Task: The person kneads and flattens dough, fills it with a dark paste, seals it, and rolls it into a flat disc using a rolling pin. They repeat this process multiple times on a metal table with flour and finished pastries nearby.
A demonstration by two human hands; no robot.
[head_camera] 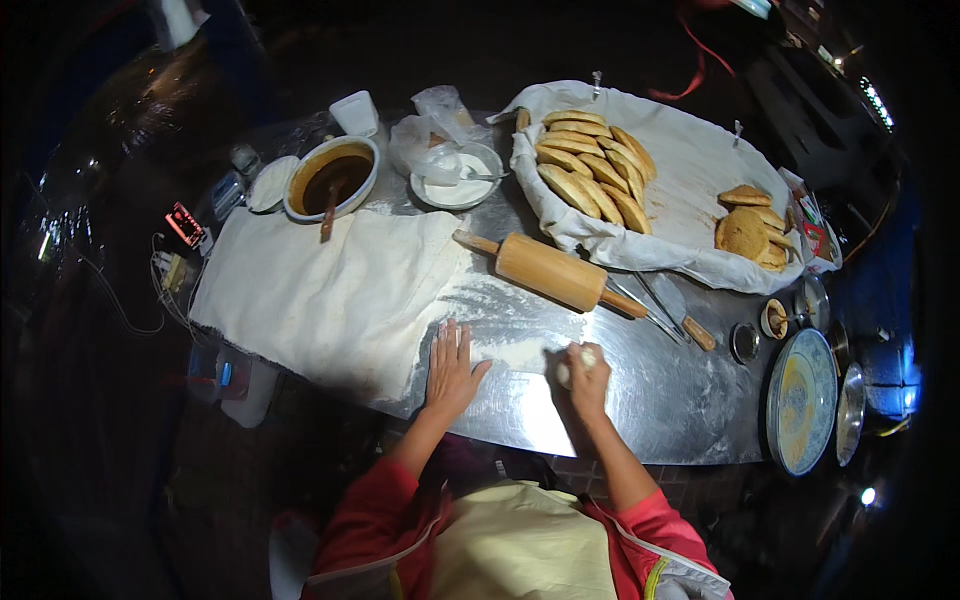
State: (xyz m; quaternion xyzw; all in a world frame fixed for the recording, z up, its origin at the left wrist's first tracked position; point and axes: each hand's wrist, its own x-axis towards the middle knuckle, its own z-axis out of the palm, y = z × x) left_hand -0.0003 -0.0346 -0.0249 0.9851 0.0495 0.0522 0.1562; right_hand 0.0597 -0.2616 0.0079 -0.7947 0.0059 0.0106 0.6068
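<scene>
My left hand lies palm down, fingers spread, on the steel tabletop beside the right edge of a white cloth. Curled around a pale lump of dough, my right hand is low over the table; part of the lump shows between the fingers. Loose flour is spread on the metal between my hands. Beyond them, a large wooden rolling pin lies aslant across the floured area. What lies under the cloth is hidden.
A cloth-lined tray with stacked flatbreads stands at the back right. A bowl of brown paste and a bowl of white powder are behind the cloth. A wood-handled scraper and a large plate lie right.
</scene>
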